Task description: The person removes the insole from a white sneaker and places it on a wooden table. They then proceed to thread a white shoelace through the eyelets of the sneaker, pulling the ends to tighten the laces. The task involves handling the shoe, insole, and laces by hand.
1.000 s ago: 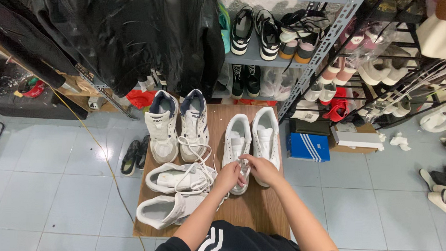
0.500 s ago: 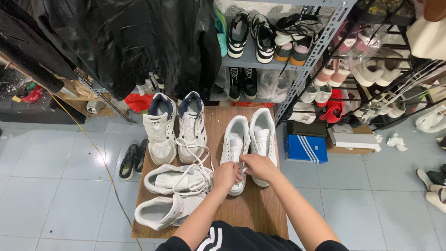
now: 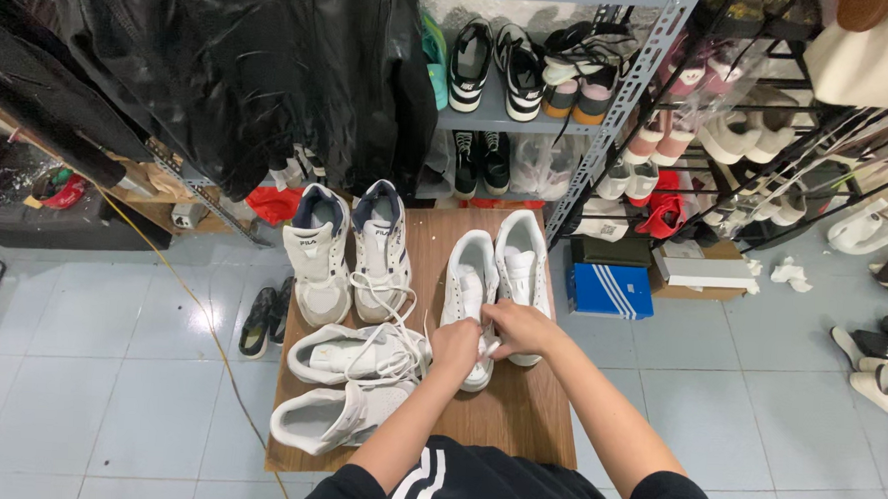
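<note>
Both hands meet over the near end of a white sneaker (image 3: 468, 286) that stands on a brown wooden board (image 3: 517, 412). My left hand (image 3: 456, 346) pinches its white lace from the left, and my right hand (image 3: 516, 329) pinches it from the right. Its partner, a second white sneaker (image 3: 522, 255), stands just to the right, touching it. Left of them stands a white and navy pair (image 3: 349, 245) with loose laces, and nearer me lie two more white sneakers (image 3: 343, 390) on their sides.
A grey metal rack (image 3: 610, 97) full of shoes rises behind the board. Black jackets (image 3: 223, 60) hang at the left. A blue shoebox (image 3: 610, 290) sits on the tiled floor to the right, black sandals (image 3: 261, 321) to the left, more shoes far right.
My hands stay at the same sneaker's lace, with small finger shifts. The view has tilted slightly.
</note>
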